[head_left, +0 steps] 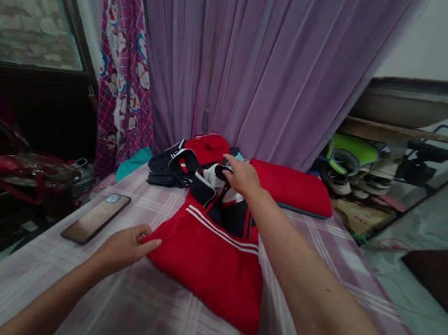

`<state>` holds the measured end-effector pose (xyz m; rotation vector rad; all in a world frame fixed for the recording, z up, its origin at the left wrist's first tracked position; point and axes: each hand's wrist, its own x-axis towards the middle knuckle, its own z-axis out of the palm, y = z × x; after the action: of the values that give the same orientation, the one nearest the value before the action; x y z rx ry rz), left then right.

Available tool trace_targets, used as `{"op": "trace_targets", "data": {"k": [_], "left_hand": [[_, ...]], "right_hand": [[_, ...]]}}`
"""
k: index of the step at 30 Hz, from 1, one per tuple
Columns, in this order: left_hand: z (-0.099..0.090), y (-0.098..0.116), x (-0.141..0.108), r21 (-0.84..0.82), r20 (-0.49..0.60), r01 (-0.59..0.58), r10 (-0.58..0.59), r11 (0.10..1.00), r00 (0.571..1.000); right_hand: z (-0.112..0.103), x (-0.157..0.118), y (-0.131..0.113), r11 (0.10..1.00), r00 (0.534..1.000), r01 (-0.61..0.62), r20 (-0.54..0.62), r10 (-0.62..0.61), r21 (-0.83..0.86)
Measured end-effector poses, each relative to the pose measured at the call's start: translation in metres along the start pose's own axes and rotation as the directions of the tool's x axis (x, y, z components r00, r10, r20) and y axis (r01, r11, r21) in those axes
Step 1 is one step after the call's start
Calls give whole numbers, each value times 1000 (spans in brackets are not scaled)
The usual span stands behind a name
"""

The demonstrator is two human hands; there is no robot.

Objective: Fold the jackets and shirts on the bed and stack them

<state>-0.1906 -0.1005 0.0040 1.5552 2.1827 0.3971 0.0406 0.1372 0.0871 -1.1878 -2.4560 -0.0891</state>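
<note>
A partly folded red jacket (207, 263) with white stripes and a navy-and-white collar lies on the checked bed cover in front of me. My left hand (126, 245) pinches its left edge between thumb and fingers. Reaching across to the far end, my right hand (243, 178) has its fingers closed at the collar; the exact fold in its grip is partly hidden. Behind the collar is a loose heap of red and navy clothes (172, 165). A neatly folded red garment (292, 188) lies to the right of my right hand.
A phone (97, 218) lies on the checked bed cover (146, 315) left of my left hand. Purple curtains (243, 61) hang behind the bed. A rack with shoes (379, 174) stands at the right. Past the left edge is a red-framed object (27, 176).
</note>
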Motion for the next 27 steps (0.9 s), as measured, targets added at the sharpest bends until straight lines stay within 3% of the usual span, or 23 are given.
{"op": "trace_targets", "data": {"k": [3, 5, 7, 10, 12, 15, 18, 20, 22, 24, 27], "left_hand": [[1, -16, -10, 14, -16, 11, -10, 1000, 1000], [5, -17, -3, -50, -65, -28, 25, 998, 998], [9, -12, 9, -96, -75, -81, 74, 992, 994], [17, 2, 24, -46, -39, -112, 110, 993, 993], [22, 10, 25, -9, -28, -106, 105, 994, 994], [29, 8, 12, -33, -26, -124, 123, 992, 992], [33, -4, -11, -114, 25, -157, 161, 981, 987], [32, -12, -24, -146, 66, -153, 164, 977, 984], [28, -16, -28, -126, 70, -131, 140, 983, 988], [23, -14, -22, -97, 29, -102, 105, 990, 994], [19, -2, -1, -129, -26, -82, 79, 988, 997]], "right_hand": [[10, -14, -3, 999, 995, -39, 95, 40, -19], [16, -42, 9, 985, 979, -168, 108, 170, -27], [23, -80, 28, 935, 932, -355, 85, 353, 6], [36, -148, 50, 801, 822, -568, 86, 563, 189], [43, -191, 55, 665, 766, -620, 137, 628, 417], [46, -240, 49, 443, 725, -632, 284, 627, 636], [39, -262, 36, 336, 715, -620, 335, 613, 709], [33, -265, 27, 373, 757, -584, 318, 571, 721], [29, -264, 18, 478, 819, -534, 286, 498, 697], [27, -262, 11, 573, 858, -498, 275, 434, 651], [28, -261, 4, 634, 873, -478, 250, 419, 608]]}}
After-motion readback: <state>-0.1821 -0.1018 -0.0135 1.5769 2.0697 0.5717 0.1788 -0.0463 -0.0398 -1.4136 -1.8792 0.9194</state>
